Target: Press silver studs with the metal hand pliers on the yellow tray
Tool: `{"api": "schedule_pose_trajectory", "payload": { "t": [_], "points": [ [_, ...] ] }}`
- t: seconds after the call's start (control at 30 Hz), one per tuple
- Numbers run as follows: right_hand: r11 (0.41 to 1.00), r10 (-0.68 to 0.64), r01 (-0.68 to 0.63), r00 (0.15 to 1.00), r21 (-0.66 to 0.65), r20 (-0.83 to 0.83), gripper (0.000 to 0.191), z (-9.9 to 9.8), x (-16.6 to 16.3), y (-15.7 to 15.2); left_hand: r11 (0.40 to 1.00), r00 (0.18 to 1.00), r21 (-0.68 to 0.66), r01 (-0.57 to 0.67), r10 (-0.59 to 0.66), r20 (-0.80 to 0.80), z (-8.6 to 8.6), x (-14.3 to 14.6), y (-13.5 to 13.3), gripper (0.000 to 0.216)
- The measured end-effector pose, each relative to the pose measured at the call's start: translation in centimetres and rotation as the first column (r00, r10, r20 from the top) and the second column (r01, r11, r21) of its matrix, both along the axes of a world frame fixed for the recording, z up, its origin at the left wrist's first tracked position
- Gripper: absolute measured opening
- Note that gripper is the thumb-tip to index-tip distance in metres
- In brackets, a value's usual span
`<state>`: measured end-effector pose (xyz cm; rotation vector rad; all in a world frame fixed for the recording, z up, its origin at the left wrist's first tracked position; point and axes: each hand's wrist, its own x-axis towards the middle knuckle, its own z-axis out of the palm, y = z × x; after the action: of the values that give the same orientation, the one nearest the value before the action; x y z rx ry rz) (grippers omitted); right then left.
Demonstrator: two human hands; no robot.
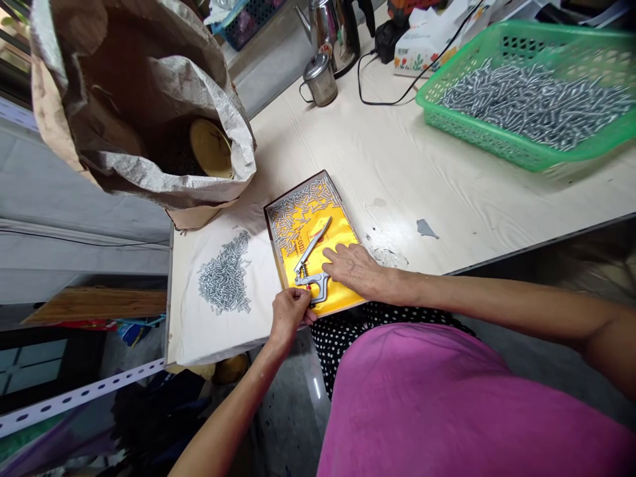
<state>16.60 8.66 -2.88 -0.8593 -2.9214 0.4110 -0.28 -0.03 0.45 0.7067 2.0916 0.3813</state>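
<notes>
Worktable (382, 152), near-left corner in use

Big paper sack (241, 126) gapes open at the left end; green basket (477, 136) of silvery pieces (536, 99) far right. Yellow-lined tray (340, 232) at the near edge — grey lever tool (322, 286) on it, lever angled up. Right hand (354, 268) beside the tool, fingers bent against its frame, grip unclear. Left hand (291, 308) at the tool's near end, fingertips pinched together — can't tell on what. Loose pile (228, 275) left of tray.
</notes>
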Motion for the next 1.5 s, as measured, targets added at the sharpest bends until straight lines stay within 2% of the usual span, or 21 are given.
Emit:
{"api": "schedule_pose_trajectory", "payload": {
  "t": [0.03,0.13,0.2,0.37,0.53,0.63,0.8,0.87,0.93,1.0,1.07,1.17,1.23,1.33,1.4,1.5],
  "points": [
    [0.998,0.003,-0.001,1.000,0.059,-0.030,0.020,-0.1,0.0,0.6,1.000,1.000,-0.007,0.002,-0.002,-0.007,0.0,0.0,0.0,0.013],
    [0.982,0.004,0.015,0.995,0.189,-0.097,0.064,-0.5,-0.3,2.5,1.000,0.999,-0.019,0.002,-0.003,-0.033,0.2,0.1,0.1,0.012],
    [0.980,0.019,-0.002,0.997,0.200,-0.081,0.081,-0.8,-0.5,3.6,1.000,0.999,-0.016,0.008,-0.008,-0.043,0.2,0.1,0.1,0.012],
    [0.975,0.067,-0.054,0.996,0.217,-0.055,0.077,-1.1,-0.7,4.7,1.000,0.998,-0.022,0.021,-0.022,-0.052,0.2,0.1,0.1,0.012],
    [0.987,0.075,-0.062,0.994,0.152,-0.084,0.091,-1.7,-0.6,5.0,0.999,0.998,-0.021,0.027,-0.029,-0.060,0.1,0.1,0.1,0.013],
    [0.993,0.075,-0.067,0.994,0.095,-0.075,0.088,-1.6,-0.6,5.1,0.999,0.998,-0.021,0.027,-0.028,-0.060,0.1,0.1,0.1,0.013],
    [0.993,0.076,-0.066,0.992,0.096,-0.099,0.080,-1.2,-0.5,4.7,0.999,0.997,-0.019,0.030,-0.031,-0.070,0.0,-0.1,0.0,0.014],
    [0.993,0.073,-0.063,0.993,0.099,-0.091,0.076,-1.2,-0.4,4.5,0.997,0.993,-0.035,0.067,-0.070,-0.090,0.1,-0.2,-0.3,0.016],
    [0.993,0.068,-0.059,0.995,0.104,-0.079,0.072,-1.1,-0.4,4.2,0.984,0.961,0.010,0.177,-0.171,-0.217,0.1,-0.3,-0.8,0.017],
    [0.992,0.063,-0.055,0.996,0.114,-0.066,0.069,-1.0,-0.3,3.9,0.920,0.842,0.108,0.376,-0.291,-0.454,0.1,-0.2,-1.1,0.020],
    [0.991,0.063,-0.056,0.996,0.122,-0.059,0.064,-0.8,-0.2,3.5,0.775,0.657,0.173,0.608,-0.368,-0.658,-0.2,-0.2,-0.8,0.035],
    [0.990,0.080,-0.074,0.996,0.120,-0.049,0.058,-0.5,-0.2,3.1,0.536,0.442,0.140,0.833,-0.491,-0.751,-1.1,-0.4,0.7,0.057],
    [0.990,0.099,-0.095,0.994,0.106,-0.038,0.058,-0.5,-0.3,3.1,0.444,0.362,0.096,0.891,-0.565,-0.742,-1.7,-0.5,1.9,0.063],
    [0.987,0.132,-0.128,0.990,0.097,-0.042,0.057,-0.7,-0.5,3.1,0.404,0.291,0.013,0.915,-0.636,-0.715,-2.0,-0.4,3.2,0.070],
    [0.985,0.144,-0.138,0.988,0.105,-0.053,0.051,-0.8,-0.5,3.0,0.403,0.257,-0.049,0.914,-0.670,-0.697,-1.9,-0.2,3.6,0.070],
    [0.990,0.079,-0.074,0.996,0.123,-0.042,0.049,-0.7,-0.3,2.7,0.409,0.233,-0.117,0.905,-0.706,-0.669,-1.4,0.1,3.8,0.063]
  ]
}}
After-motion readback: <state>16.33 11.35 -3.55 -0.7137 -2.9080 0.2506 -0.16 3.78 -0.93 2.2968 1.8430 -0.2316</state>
